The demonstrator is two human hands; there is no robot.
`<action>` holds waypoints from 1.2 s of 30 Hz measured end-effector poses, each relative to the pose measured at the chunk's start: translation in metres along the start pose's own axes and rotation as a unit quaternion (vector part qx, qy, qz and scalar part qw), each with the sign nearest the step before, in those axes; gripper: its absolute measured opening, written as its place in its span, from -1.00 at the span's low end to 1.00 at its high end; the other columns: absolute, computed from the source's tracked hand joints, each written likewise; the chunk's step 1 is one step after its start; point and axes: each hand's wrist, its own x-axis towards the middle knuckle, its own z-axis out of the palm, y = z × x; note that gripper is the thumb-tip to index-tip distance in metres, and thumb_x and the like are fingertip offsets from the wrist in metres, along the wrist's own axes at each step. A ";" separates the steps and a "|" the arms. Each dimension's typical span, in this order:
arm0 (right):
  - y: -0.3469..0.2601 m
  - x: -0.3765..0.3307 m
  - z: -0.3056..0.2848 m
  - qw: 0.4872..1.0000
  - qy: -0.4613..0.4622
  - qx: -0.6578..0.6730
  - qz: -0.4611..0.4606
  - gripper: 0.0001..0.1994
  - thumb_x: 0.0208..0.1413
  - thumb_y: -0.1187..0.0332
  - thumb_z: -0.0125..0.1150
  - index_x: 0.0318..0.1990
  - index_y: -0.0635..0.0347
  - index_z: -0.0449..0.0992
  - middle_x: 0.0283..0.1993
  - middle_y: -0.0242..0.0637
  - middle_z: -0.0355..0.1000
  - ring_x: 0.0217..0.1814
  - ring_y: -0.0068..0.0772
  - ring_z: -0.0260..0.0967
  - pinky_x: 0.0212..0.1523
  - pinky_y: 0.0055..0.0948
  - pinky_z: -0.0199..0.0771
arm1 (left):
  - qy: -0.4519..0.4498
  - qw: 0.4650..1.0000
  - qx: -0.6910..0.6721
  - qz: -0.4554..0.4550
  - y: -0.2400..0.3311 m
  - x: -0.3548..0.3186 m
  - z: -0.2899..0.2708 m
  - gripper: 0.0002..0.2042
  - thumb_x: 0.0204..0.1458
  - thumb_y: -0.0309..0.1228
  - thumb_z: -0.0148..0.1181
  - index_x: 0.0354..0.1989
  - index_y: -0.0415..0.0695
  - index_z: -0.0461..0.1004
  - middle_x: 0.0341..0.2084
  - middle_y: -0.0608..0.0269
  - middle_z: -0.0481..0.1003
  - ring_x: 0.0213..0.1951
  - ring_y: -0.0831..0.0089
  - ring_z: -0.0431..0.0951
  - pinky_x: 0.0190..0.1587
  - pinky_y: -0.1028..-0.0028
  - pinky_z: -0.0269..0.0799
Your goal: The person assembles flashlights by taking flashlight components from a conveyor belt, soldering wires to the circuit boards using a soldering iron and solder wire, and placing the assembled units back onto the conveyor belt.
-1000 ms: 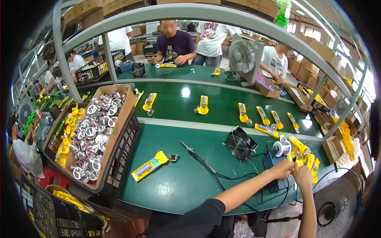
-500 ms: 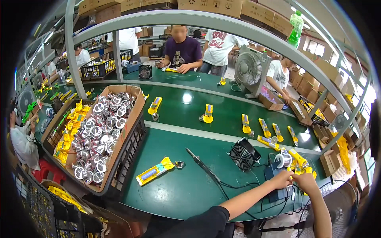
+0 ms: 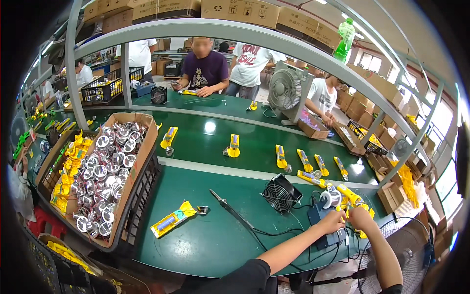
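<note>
View swings round to the right, and the whole table (image 3: 196,247) slides leftward with it compared with half a second ago, but look at the hands: barely any change there! Left hand (image 3: 332,223) in front of the wire spool (image 3: 331,198), right hand (image 3: 362,219) close beside it, the two almost meeting just as they were. The grip on both sides looks bunched at the fingertips, though whether anything is pinched between them I cannot tell; the fingers hide it. Yellow pieces (image 3: 350,195) are right there, heaped beyond and around the hands at the table's right end, with the blue box (image 3: 320,226) by the left hand. So, in my judgement, the work is holding at that heap, a close two-handed bit of handling rather than a carry. Over to the left, no movement at all: the lone yellow body (image 3: 174,219) lies slantwise on the table, its small silver cup (image 3: 202,210) just off the wide end, and the soldering iron (image 3: 230,208) rests between it and the black fan (image 3: 281,194), untouched by either hand.
</note>
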 end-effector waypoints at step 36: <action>-0.005 -0.018 -0.009 0.996 0.041 -0.030 -0.072 -0.75 -0.09 0.23 0.07 -0.36 0.23 0.36 -0.52 -0.06 0.40 -0.48 0.00 0.37 -0.43 -0.14 0.34 | 0.051 0.995 0.081 -0.035 -0.003 0.003 0.007 -0.74 -0.42 -0.44 0.34 -0.59 -0.20 0.33 -0.72 0.22 0.40 -0.63 0.40 0.44 -0.55 0.49 0.33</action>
